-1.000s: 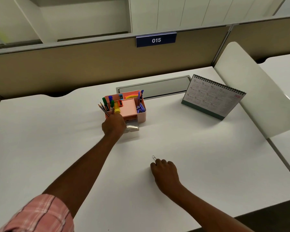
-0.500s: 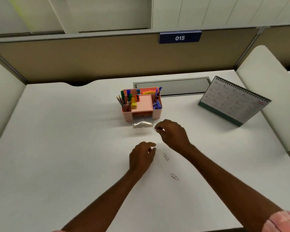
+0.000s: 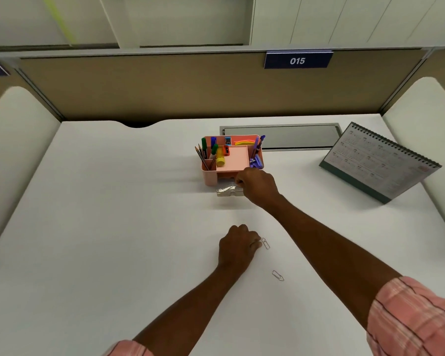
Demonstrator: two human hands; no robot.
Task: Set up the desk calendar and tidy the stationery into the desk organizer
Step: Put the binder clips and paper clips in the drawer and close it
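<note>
- Two paper clips lay loose on the desk (image 3: 113, 227): near clip (image 3: 278, 275) apart from both hands, far clip (image 3: 266, 243) just beside the left hand (image 3: 238, 249).
- Left fingers were curled at the far clip; actual grasp could not be confirmed.
- Right hand (image 3: 258, 186) was bunched over the clear drawer (image 3: 228, 190), which stood pulled out and held clips. Whether it held a clip could not be told.
- Step in hand, as judged: clearing clips into the drawer. The next move likely called for a fine pinch.
- Organizer (image 3: 212, 176) held pens, pencils and markers.
- Calendar (image 3: 378, 164) stood upright, far right.
</note>
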